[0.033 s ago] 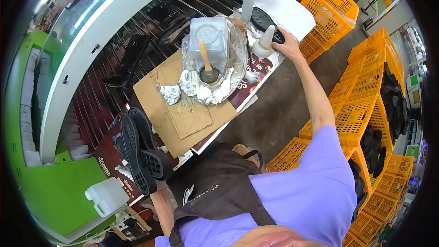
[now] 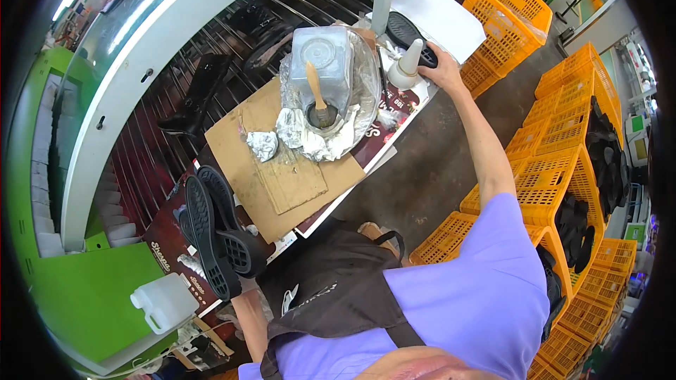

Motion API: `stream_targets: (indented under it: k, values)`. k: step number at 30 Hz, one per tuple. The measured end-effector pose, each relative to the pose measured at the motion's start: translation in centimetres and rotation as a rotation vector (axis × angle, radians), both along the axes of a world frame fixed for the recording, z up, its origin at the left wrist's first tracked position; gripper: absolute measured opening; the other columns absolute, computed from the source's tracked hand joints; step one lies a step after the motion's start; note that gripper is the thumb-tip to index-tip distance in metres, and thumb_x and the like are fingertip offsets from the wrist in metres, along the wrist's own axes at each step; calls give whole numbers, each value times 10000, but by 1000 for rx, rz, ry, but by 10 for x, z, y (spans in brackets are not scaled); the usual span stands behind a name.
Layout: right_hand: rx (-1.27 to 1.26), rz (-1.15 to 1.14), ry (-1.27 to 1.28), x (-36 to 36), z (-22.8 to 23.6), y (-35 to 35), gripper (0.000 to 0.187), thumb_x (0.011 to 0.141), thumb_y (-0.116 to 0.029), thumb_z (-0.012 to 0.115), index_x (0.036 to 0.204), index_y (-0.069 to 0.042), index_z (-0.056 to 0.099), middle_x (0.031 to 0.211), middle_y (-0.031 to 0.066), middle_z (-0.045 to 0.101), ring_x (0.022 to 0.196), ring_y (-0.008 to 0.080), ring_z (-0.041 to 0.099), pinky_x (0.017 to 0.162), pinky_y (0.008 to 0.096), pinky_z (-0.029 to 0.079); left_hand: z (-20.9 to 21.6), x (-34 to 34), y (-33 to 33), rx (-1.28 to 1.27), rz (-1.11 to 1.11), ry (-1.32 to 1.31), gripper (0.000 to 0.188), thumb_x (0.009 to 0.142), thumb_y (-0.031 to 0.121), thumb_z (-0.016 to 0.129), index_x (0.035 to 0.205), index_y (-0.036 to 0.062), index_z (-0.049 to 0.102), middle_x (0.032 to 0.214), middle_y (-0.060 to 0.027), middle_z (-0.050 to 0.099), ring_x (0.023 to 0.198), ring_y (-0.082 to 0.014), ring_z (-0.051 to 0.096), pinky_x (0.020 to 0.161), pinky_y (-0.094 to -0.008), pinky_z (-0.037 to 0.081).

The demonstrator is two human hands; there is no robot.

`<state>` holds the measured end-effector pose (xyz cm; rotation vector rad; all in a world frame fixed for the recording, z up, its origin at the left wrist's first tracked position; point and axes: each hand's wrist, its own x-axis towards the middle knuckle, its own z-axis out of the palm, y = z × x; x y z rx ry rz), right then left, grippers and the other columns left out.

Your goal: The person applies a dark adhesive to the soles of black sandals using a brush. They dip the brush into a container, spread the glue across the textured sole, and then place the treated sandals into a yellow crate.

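At the far right end of the bench, my right hand (image 2: 445, 70) grips the heel end of a black shoe sole (image 2: 403, 31). The sole lies tread up beside a white cone-tipped bottle (image 2: 406, 65). On the near left, my left hand (image 2: 248, 284) reaches in beneath several black shoe soles (image 2: 203, 232); its fingers are hidden under them. In the middle, a brush with a wooden handle (image 2: 314, 79) stands in the round opening of a translucent plastic container (image 2: 329, 56). Crumpled foil (image 2: 263, 146) lies beside it on cardboard (image 2: 243, 118).
Black boots (image 2: 198, 91) rest on a rack of metal rods (image 2: 151, 144) behind the cardboard. A grey frame (image 2: 98, 91) arches over it. Yellow crates (image 2: 524, 183), some with black soles, stand at right. A white jug (image 2: 169, 301) sits lower left, near a green panel (image 2: 84, 295).
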<state>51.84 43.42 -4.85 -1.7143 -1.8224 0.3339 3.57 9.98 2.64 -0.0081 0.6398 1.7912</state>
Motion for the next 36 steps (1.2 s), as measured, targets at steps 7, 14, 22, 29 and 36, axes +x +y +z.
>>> stream_targets:
  k: [7, 14, 22, 29, 36]
  values:
    - [159, -63, 71, 16, -16, 4, 728, 636, -303, 755, 1291, -92, 518, 989, 205, 608, 927, 307, 612, 854, 356, 468, 3, 3, -1, 16, 4, -27, 768, 845, 672, 398, 1354, 97, 400, 1310, -88, 493, 1142, -231, 520, 971, -394, 429]
    - [101, -116, 56, 52, -3, 29, 735, 622, -274, 749, 1280, -49, 512, 1046, 218, 623, 960, 318, 613, 860, 349, 468, 6, -3, -9, 27, 47, -48, 751, 850, 663, 402, 1348, 101, 410, 1297, -86, 507, 1125, -227, 535, 957, -393, 444]
    - [238, -209, -166, 72, 8, 41, 704, 712, -296, 723, 1278, 33, 464, 1185, 253, 527, 1105, 354, 518, 943, 379, 423, 13, 7, -16, 90, 48, -125, 731, 857, 653, 407, 1342, 106, 422, 1282, -84, 522, 1106, -223, 552, 941, -392, 461]
    - [129, 323, 539, -40, 137, -57, 348, 895, -109, 583, 1220, 5, 531, 1086, 90, 590, 917, 134, 573, 826, 249, 461, 60, 43, 43, 340, -130, -200, 714, 863, 644, 411, 1336, 110, 432, 1269, -82, 536, 1089, -219, 567, 927, -390, 476]
    - [-499, 829, 726, -140, 186, -164, 661, 940, -431, 483, 1433, -58, 249, 1126, 133, 592, 933, 176, 626, 752, 263, 498, 128, 98, 127, 529, -511, -168, 698, 866, 640, 416, 1326, 116, 446, 1239, -80, 559, 1053, -209, 590, 899, -386, 499]
